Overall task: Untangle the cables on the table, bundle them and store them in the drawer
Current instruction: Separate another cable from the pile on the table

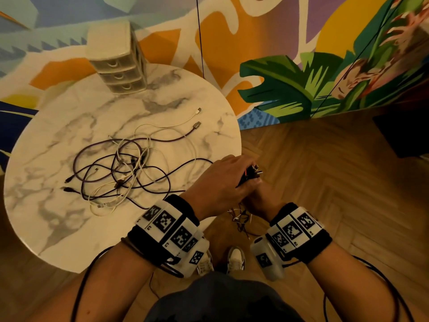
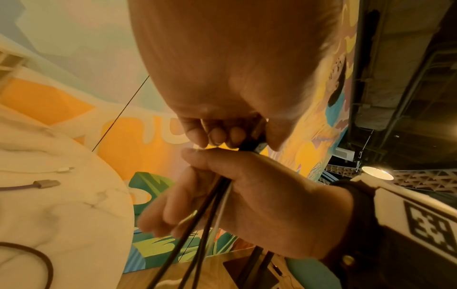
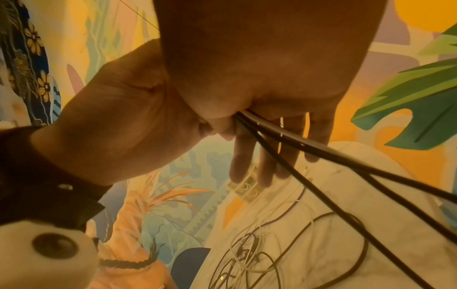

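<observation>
Both hands are together just off the table's right edge. My left hand lies on top, fingers curled round the plug end of a folded black cable. The connector pokes out between its fingertips. Under it my right hand grips the cable's strands, thumb pressed on top. The strands run out of the grip toward the table. A tangle of purple, white and black cables lies on the marble table. The small drawer unit stands shut at the far edge.
A white cable end and a purple cable end lie apart from the tangle at the far right. Thin wires dangle below my hands over the wood floor. A dark box stands at the right, shoes below.
</observation>
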